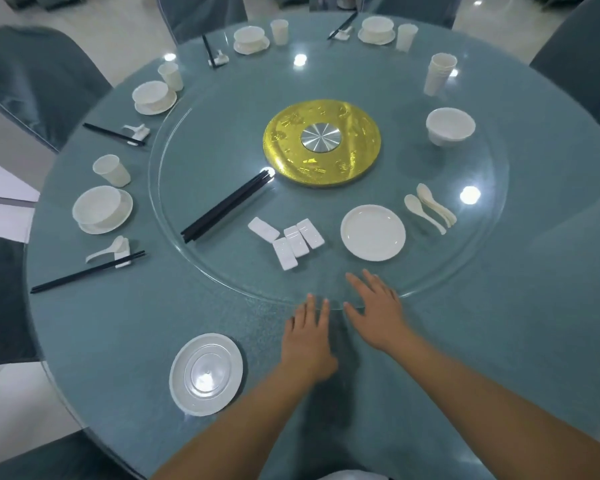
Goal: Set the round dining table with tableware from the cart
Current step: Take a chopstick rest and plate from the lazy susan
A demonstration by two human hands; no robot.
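Round table (499, 323) with a teal cloth under glass, and a glass lazy Susan (222, 282) sitting on it. Straight on the table: a lone plate (205, 374) at the near edge, plus bowl-and-saucer sets, cups and chopsticks round the left and far side.

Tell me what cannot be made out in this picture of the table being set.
- Head view: the cart is outside the frame.
- How many cups are stacked, and how many spoons: edges overlap, too small to count.
- Whether the fingers of the left hand and right hand touch the glass turntable or hover: not clear from above.
- The table's near edge: cut off by the frame.
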